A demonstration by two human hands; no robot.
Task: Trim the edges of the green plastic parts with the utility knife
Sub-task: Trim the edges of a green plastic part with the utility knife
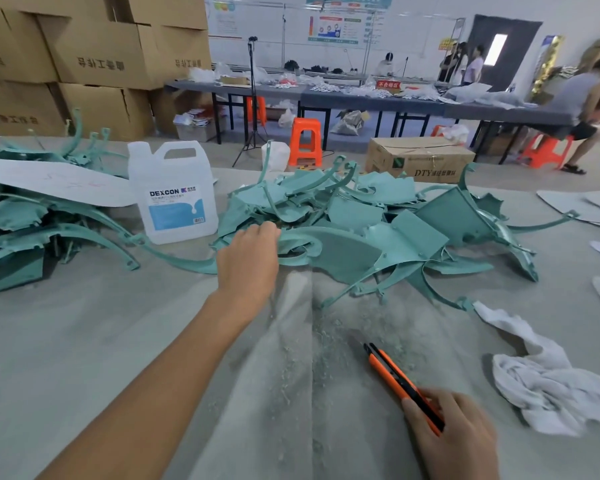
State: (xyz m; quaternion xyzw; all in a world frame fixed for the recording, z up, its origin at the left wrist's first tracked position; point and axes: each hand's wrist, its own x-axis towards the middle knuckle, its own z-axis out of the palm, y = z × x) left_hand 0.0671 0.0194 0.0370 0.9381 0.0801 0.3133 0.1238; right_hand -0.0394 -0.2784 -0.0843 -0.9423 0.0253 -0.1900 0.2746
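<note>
Head camera looked down on a grey cloth-covered table [118, 341]. Across its far middle sprawled a heap of green plastic parts [361, 220], with a second heap [32, 230] at the far left. Between them stood a white jug [174, 192], and a crumpled white rag [548, 386] lay at the near right. The left hand [248, 261] reached onto the middle heap's near-left edge, its fingers bent out of sight, so a grip could not be told. The right hand [458, 434] clasped the orange utility knife [390, 370], tip toward the heap, beside scattered shavings [326, 341].
</note>
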